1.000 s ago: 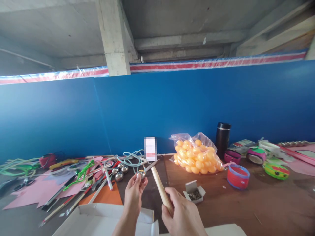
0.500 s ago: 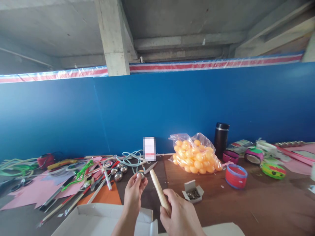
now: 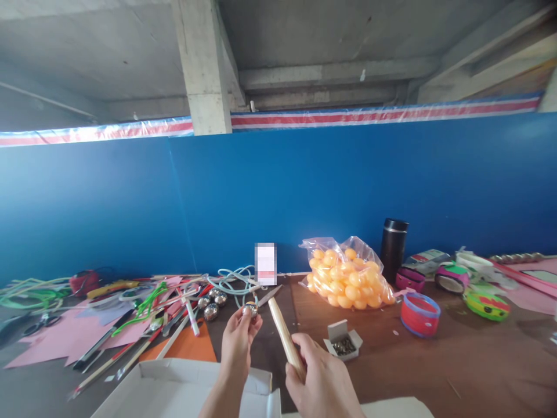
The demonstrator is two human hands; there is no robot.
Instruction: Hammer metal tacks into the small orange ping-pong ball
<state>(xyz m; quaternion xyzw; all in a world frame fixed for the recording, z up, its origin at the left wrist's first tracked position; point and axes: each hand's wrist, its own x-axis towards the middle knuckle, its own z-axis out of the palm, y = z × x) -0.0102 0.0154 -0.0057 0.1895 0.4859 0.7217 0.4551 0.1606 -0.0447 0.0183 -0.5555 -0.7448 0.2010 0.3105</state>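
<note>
I have the left hand (image 3: pixel 237 339) at seven o'clock on my feed, pinching a shiny metal ball (image 3: pixel 253 309), with more metal balls (image 3: pixel 211 312) at its nine o'clock, and the right hand (image 3: pixel 321 370) at five o'clock, curled round a wooden stick (image 3: pixel 282 334), an open white box (image 3: pixel 352 350) at the stick's three o'clock

Backed by a smooth blue panel wall (image 3: pixel 348 186) (seamed toward the left), edged above with striped red-white-blue plastic sheeting (image 3: pixel 331 119), roofed by a bare grey concrete ceiling (image 3: pixel 304 35).
</note>
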